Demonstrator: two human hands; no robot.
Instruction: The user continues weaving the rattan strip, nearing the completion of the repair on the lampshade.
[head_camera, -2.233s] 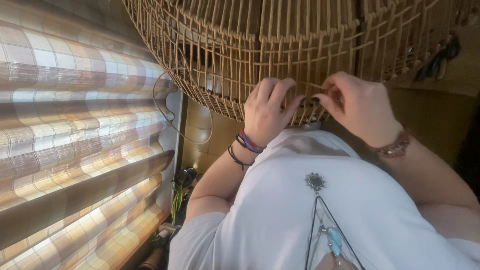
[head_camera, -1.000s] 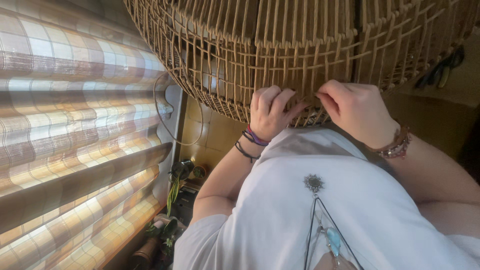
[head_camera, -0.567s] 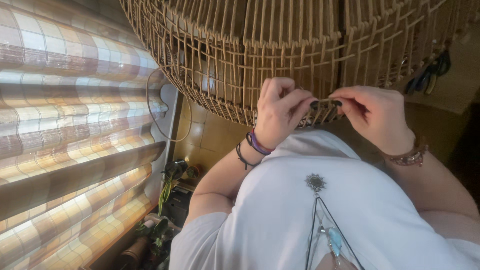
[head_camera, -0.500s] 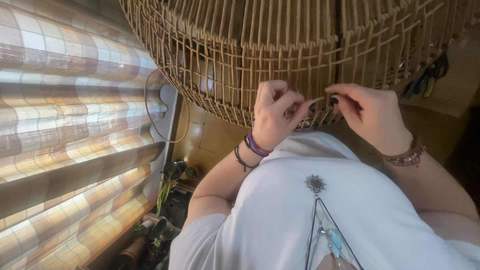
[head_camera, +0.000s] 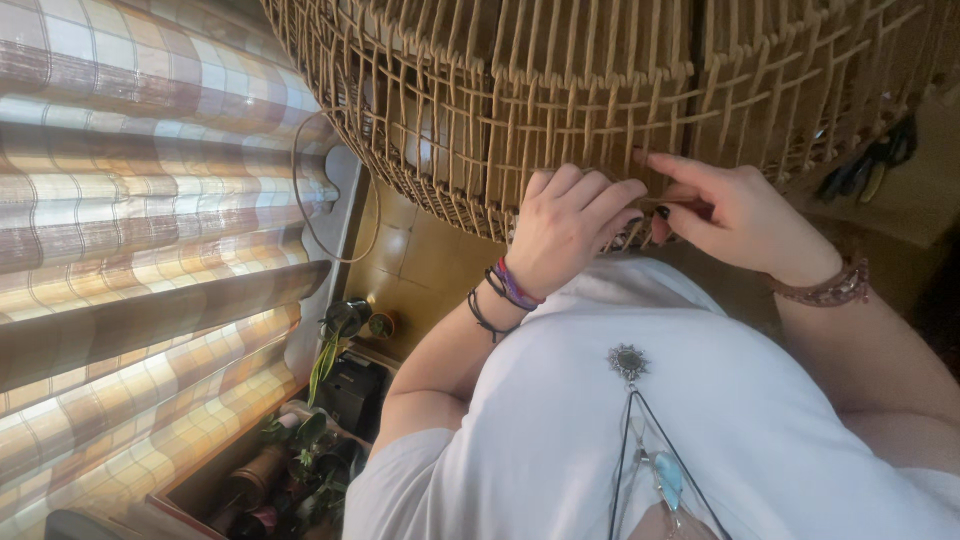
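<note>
A large woven wicker basket (head_camera: 560, 90) of tan cane fills the top of the view. My left hand (head_camera: 565, 225), with purple and black wrist bands, rests its curled fingers against the basket's lower rim. My right hand (head_camera: 735, 215), wearing a brown bead bracelet, is right beside it, its index finger stretched along the weave. Thumb and fingers of both hands pinch a thin cane strand (head_camera: 640, 218) at the rim. A loose loop of cane (head_camera: 305, 200) hangs off the basket's left side.
A checked curtain (head_camera: 130, 200) covers the left side. Potted plants (head_camera: 345, 325) and dark pots (head_camera: 290, 470) stand on the brown tiled floor below. Dark-handled tools (head_camera: 870, 165) hang at the right. My white shirt and a pendant necklace (head_camera: 630, 362) fill the bottom.
My hands have drawn closer together at the basket rim. The right hand moved from gripping the rim to pinching the strand next to the left hand's fingertips.
</note>
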